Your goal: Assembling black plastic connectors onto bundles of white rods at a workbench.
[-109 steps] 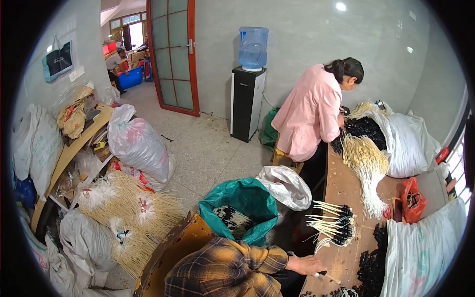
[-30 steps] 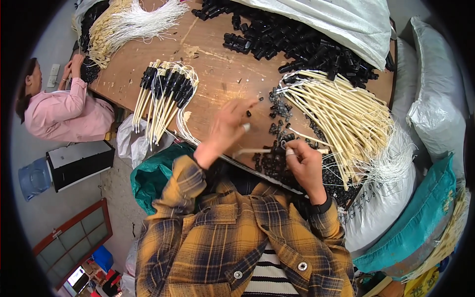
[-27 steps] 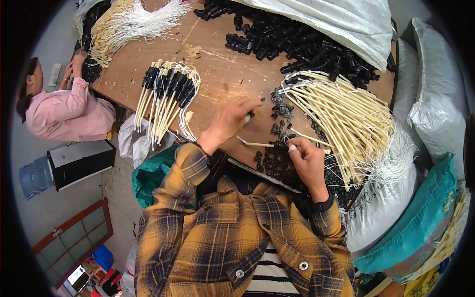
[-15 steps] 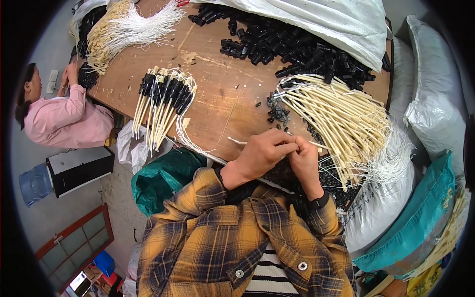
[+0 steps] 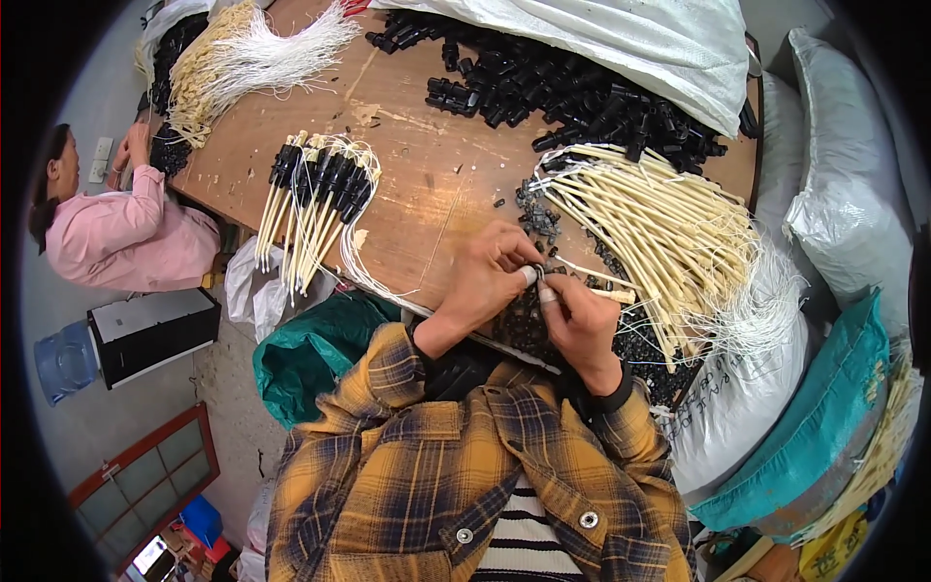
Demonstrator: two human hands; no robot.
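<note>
My left hand (image 5: 485,278) and my right hand (image 5: 584,325) meet at the table's near edge, fingertips almost touching. Thumb and fingers of the left pinch a small black part (image 5: 539,272), whose exact shape is too small to make out. A cream-coloured thin tube (image 5: 613,293) comes out of the right hand's closed fingers, pointing right. Just right of my hands lies a big bundle of cream tubes (image 5: 659,233) with white cords (image 5: 761,301). Small black pieces (image 5: 538,215) are scattered beyond my fingers, and more lie beneath them.
Black plastic fittings (image 5: 582,102) are heaped at the back under a white sack (image 5: 659,48). Tubes with black fittings (image 5: 320,199) lie left. A green bag (image 5: 305,359) hangs at the near edge. Stuffed sacks (image 5: 844,184) stand right. A person in pink (image 5: 136,228) works far left.
My hands have come slightly apart at the wrists, and the left has turned. A small black part now shows between the fingertips. The pale tube end left of my left hand is out of sight.
</note>
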